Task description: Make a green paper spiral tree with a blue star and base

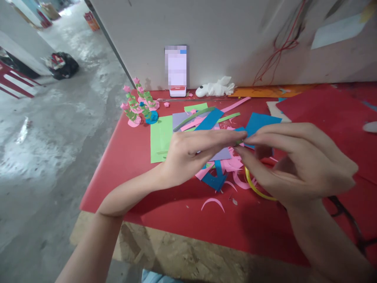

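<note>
My left hand (191, 153) and my right hand (297, 157) meet fingertip to fingertip above the red table. Pinched between them is a small piece of green paper (240, 142), mostly hidden by the fingers. Both hands are closed on it. Below lie a light green sheet (161, 137), a purple sheet (179, 120), blue paper pieces (209, 119) and pink strips (235, 105). A yellow ring-shaped thing (259, 192) shows partly under my right hand. Pink paper scraps (212, 201) lie nearer the front edge.
Small paper flowers (135, 104) with pink and blue round bases stand at the table's back left. A phone (177, 70) leans against the wall. Beside it lies a white tissue-wrapped figure (215, 88). Red cord (282, 47) hangs at the right.
</note>
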Tool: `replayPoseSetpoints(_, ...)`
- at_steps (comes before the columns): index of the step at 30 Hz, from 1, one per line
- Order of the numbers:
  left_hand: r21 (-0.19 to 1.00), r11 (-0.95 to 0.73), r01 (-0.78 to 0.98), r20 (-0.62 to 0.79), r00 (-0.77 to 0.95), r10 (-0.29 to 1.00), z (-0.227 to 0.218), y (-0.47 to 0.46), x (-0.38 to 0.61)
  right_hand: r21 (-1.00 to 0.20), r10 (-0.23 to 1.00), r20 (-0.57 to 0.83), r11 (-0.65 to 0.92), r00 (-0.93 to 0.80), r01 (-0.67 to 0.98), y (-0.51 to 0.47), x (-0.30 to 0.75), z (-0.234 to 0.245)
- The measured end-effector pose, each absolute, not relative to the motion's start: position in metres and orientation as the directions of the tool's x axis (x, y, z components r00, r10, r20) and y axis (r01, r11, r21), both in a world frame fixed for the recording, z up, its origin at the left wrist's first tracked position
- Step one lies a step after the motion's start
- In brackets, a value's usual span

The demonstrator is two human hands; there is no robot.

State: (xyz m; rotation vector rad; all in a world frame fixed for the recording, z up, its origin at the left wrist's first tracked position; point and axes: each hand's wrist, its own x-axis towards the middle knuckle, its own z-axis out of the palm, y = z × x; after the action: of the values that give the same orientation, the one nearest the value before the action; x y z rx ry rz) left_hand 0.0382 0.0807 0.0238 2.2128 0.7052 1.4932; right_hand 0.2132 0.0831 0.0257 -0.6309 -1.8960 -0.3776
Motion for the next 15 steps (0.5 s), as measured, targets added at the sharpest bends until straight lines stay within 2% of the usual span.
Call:
replayPoseSetpoints(4, 0.614, -0.752, 0.239, 0.709, 0.252, 0.659, 0.024, 0.076, 0.04, -0.066, 0.298, 0.91, 0.789, -0.287, 0.611, 0.079, 0.213, 0.029)
replayPoseSetpoints(9, 0.654, -0.718, 0.238, 0.681, 0.228, 0.696, 0.027, 0.072, 0.041, -0.04, 0.313, 0.888, 0.783, -0.338, 0.62, 0.074, 0.214, 0.033)
replayPoseSetpoints(13, 0.567, -0.78, 0.265, 0.735, 0.265, 0.624, 0.03, 0.074, 0.039, -0.028, 0.298, 0.895, 0.778, -0.33, 0.628, 0.07, 0.216, 0.03)
replayPoseSetpoints(15, 0.519, -0.805, 0.288, 0.757, 0.283, 0.589, 0.031, 0.074, 0.038, -0.077, 0.337, 0.887, 0.783, -0.316, 0.618, 0.069, 0.218, 0.029)
